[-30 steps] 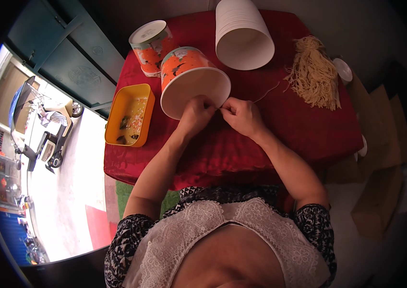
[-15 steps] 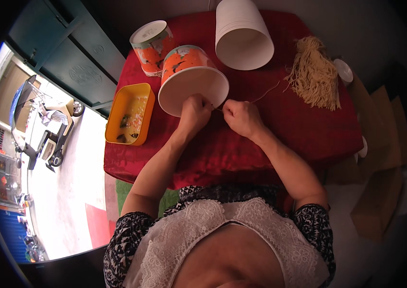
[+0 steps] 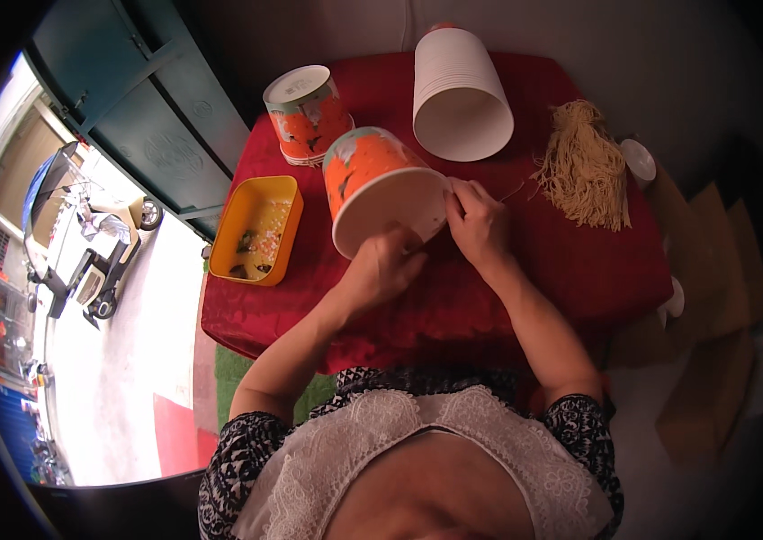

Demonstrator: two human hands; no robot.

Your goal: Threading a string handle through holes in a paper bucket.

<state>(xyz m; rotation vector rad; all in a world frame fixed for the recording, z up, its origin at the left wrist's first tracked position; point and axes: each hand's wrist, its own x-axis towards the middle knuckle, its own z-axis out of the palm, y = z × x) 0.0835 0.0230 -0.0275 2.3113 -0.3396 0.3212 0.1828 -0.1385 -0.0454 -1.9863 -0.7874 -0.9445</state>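
Evidently, the work is at the rim of the printed orange bucket [image 3: 362, 168], which lies tilted on the red-covered worktop [image 3: 561, 270] with its mouth turned toward the person. The right hand [image 3: 480, 220] is at the right edge of this bucket; its fingers seem to be clamped on the rim, the thumb close to the other fingers. The left hand [image 3: 386, 263] is in front of the bucket's mouth, at the lower part; its fingers are curled together, but I cannot tell if they pinch something. A thin string [image 3: 514, 191] shows to the right of the bucket, just beyond the right hand, and farther to the right lies the bundle of cream strings [image 3: 584, 166]. I judge that the string is being fixed near the rim. For doing this well, the right fingers should hold the rim firmly but without pressing the wall, because it looks like paper and may bend. The left fingers should take only the end of the string and pull it evenly, not with a jerk, so the edge does not tear. It would be good to keep the loose part away from the bundle, where it may tangle, and the bucket away from the yellow tray [image 3: 288, 241] at its left, whose small pieces could spill.
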